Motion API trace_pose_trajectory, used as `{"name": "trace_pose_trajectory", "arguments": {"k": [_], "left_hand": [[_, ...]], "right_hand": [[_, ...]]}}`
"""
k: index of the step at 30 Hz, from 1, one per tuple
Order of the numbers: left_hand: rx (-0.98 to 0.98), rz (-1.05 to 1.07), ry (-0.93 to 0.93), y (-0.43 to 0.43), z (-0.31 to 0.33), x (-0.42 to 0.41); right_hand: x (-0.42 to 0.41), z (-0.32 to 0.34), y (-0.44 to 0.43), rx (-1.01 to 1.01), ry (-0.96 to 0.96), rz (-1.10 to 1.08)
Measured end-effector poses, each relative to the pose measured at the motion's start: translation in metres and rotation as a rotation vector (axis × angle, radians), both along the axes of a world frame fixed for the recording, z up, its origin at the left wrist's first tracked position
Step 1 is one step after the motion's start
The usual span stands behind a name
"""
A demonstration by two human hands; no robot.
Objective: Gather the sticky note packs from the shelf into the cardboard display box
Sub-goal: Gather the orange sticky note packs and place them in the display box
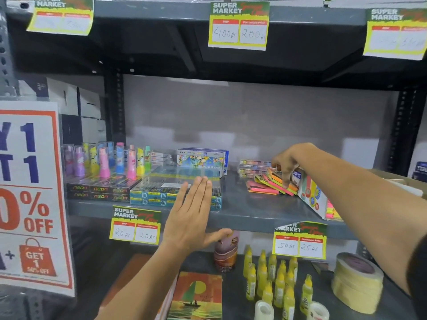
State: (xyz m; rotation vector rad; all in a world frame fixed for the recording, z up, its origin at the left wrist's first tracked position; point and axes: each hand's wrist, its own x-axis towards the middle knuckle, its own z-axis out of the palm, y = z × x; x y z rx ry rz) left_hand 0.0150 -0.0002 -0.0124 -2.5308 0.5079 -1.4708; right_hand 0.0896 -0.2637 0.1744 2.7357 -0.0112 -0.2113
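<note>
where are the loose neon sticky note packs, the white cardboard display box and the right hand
neon pink and orange sticky note packs (271, 184), head view, top of pile
white cardboard display box (310, 196), head view, printed side
right hand (290, 161), head view, back of hand

The sticky note packs (271, 184) lie in a loose, fanned heap on the right part of the grey shelf (242, 211), flat or slightly tilted and overlapping one another. They are thin and rectangular, in neon pink, orange, yellow and green, with the pink ones lowest and nearest the front. The cardboard display box (310, 195) stands just right of the heap, touching it, and leans so its printed white side faces left and forward. That side carries blue lettering and round coloured badges. At its lower right end, a stack of yellow and pink packs shows inside the box (332, 212).
</note>
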Motion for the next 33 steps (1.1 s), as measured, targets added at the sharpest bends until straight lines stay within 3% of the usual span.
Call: {"name": "trace_pose_trajectory", "arguments": {"k": [17,29,33], "left_hand": [[-0.021,0.004,0.026,0.000,0.000,0.000],[-0.028,0.001,0.003,-0.001,0.000,-0.002],[-0.024,0.001,-0.005,-0.002,0.001,-0.004]], "right_hand": [[0.007,-0.004,-0.005,0.148,-0.029,0.040],[-0.021,-0.010,0.014,0.441,-0.156,0.480],[-0.034,-0.028,0.035,0.413,-0.132,0.578]]}}
